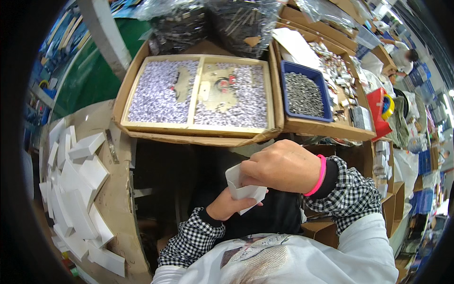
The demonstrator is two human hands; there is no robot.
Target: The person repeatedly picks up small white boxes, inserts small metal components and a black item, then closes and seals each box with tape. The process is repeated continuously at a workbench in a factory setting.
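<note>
A small white carton (248, 192) stands tilted in front of me, its upper end open and a flap raised. My left hand (228, 204) is closed round its lower part. From the right, my right hand (285, 165) reaches over the opening with fingers bent and their tips down at or inside it. Whatever those fingers pinch, if anything, is hidden by the hand and the carton wall. A pink band circles the right wrist.
Many white cartons (78, 208) lie piled on a cardboard-covered table at left. Ahead, a divided wooden tray (193, 94) holds masses of small pale pieces. Beside it, a blue bin (306, 116) contains small dark metal parts. Loose small items fill a cardboard box (347, 127); another person (403, 57) is far right.
</note>
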